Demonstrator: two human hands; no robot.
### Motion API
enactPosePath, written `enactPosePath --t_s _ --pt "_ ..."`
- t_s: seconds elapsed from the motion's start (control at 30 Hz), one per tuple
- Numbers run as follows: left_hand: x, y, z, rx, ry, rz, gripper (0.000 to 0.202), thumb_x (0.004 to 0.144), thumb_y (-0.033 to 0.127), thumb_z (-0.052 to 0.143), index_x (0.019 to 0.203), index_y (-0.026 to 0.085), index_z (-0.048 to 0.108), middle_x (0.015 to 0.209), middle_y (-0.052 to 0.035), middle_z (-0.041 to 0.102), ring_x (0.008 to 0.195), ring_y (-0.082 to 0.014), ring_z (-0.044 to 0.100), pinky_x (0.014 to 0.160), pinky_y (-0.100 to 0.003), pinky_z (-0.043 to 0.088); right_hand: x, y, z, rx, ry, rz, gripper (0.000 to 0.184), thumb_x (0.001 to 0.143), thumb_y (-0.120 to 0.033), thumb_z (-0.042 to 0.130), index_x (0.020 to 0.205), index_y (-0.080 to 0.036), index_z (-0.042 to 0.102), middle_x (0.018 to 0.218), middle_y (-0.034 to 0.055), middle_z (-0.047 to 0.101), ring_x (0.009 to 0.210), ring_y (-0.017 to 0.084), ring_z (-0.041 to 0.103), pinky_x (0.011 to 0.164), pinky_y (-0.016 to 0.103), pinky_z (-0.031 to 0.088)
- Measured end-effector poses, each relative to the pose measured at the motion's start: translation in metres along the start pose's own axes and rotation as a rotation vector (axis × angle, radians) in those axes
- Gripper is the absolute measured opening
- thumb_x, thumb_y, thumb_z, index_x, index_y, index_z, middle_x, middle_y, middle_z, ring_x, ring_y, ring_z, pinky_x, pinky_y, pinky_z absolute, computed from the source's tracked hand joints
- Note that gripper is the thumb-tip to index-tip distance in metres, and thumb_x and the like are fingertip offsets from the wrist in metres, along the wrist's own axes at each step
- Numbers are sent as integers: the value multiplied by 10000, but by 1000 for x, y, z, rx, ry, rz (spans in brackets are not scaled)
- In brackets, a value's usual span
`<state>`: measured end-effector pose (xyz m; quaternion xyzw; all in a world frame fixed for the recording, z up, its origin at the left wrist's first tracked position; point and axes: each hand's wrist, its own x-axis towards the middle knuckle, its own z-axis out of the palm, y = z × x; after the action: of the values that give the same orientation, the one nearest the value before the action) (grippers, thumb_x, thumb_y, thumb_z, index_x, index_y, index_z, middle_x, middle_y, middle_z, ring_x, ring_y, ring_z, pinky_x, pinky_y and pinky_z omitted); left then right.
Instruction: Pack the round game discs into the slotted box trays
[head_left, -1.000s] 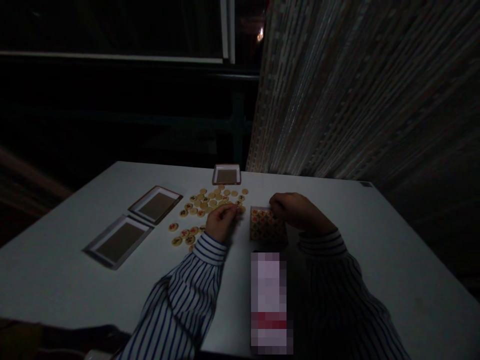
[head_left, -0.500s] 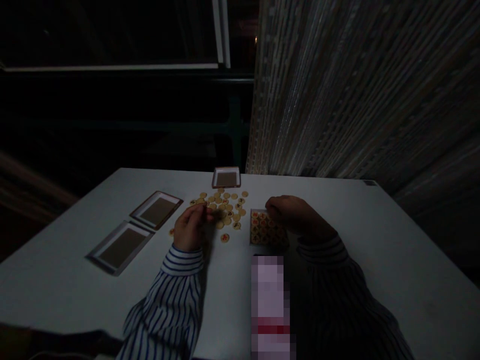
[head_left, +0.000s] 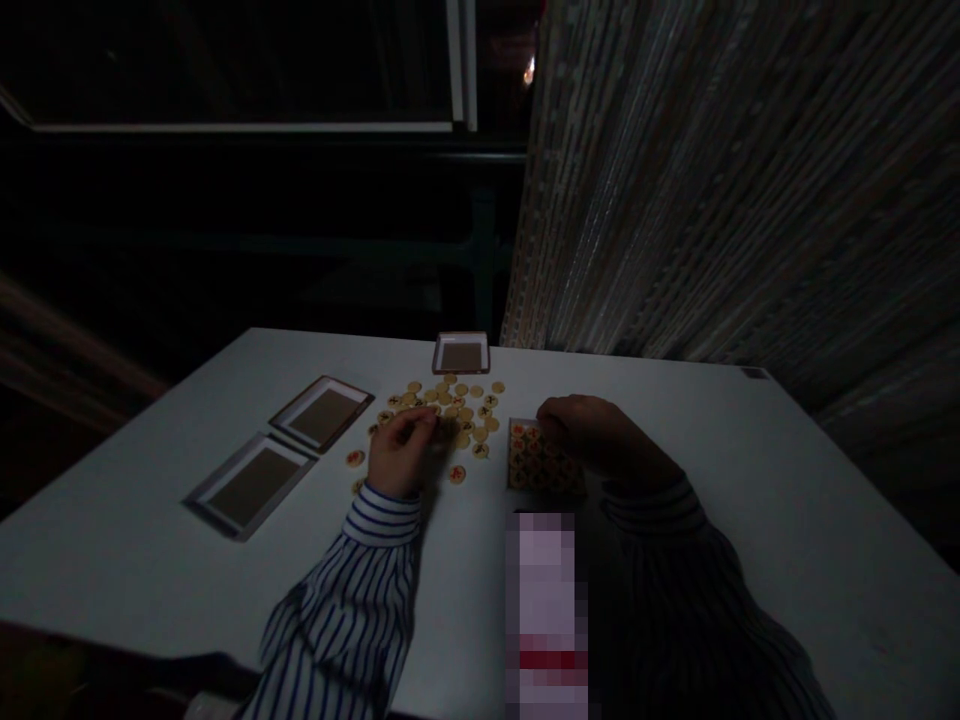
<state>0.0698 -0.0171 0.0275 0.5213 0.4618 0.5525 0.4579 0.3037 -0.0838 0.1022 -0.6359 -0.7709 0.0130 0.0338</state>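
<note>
Round wooden Chinese chess pieces (head_left: 457, 474) with red or black characters lie loose in a pile mid-table, several face down. Above the pile's near left side is my left hand (head_left: 397, 455), thumb and fingers pinched; anything between the tips is too dark to make out. To the right stands a shallow box (head_left: 510, 455) with similar pieces set in rows, red characters at the back and darker ones in front. My right hand (head_left: 589, 430) is closed over the box's far right corner, its curled fingertips hidden from view.
Two shallow trays, one brown-rimmed (head_left: 366, 405) and one grey-rimmed (head_left: 196, 497), lie on the left of the white table (head_left: 135, 540). Another small tray (head_left: 461, 370) stands at the back. A pixelated pale block (head_left: 547, 580) covers the front middle. Beaded strands (head_left: 637, 200) hang behind.
My left hand has turned slightly and drawn its fingers into a tighter pinch, uncovering pieces on the pile's left. My right hand stays over the box. The whole view has shifted slightly.
</note>
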Motion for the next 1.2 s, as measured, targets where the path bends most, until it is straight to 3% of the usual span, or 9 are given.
enactPosePath --t_s 0.1,0.27,0.47,0.67,1.0,1.2 --pt "1 5 13 255 -138 111 231 679 343 630 829 169 663 810 -55 677 756 -177 617 729 -307 484 0 1 1 -15 -4 -2 250 861 -219 361 816 -160 600 782 56 646 670 131 545 565 231 299" --pt "-1 3 32 715 -309 461 203 753 273 543 892 180 657 965 -89 648 961 -226 564 894 -392 418 1 5 6 -12 -7 -8 213 851 -233 393 848 -170 596 795 54 655 683 138 565 563 230 313" --pt "-8 -26 34 944 -308 615 236 704 299 594 906 189 649 1132 -108 571 1079 -267 496 929 -433 391 3 9 14 -31 0 -80 206 860 -253 404 872 -171 592 806 53 660 696 143 583 584 244 332" --pt "-10 -45 31 1016 -313 644 289 671 329 613 916 180 643 1183 -132 528 1138 -310 435 929 -476 376 5 9 24 -15 -22 -104 210 807 -204 450 953 -176 598 889 73 659 767 167 595 647 274 367" --pt "-11 -54 28 1126 -317 616 293 680 385 595 872 174 661 1148 -151 518 1097 -325 449 886 -481 388 9 3 26 18 -56 -104 234 803 -228 466 995 -172 585 962 92 637 858 188 578 732 283 386" --pt "-13 -62 32 1098 -202 604 258 652 355 614 833 178 665 1162 -138 504 1118 -323 429 926 -476 361 9 2 26 45 -9 -126 225 811 -204 440 965 -174 601 914 95 642 810 190 586 686 291 391"
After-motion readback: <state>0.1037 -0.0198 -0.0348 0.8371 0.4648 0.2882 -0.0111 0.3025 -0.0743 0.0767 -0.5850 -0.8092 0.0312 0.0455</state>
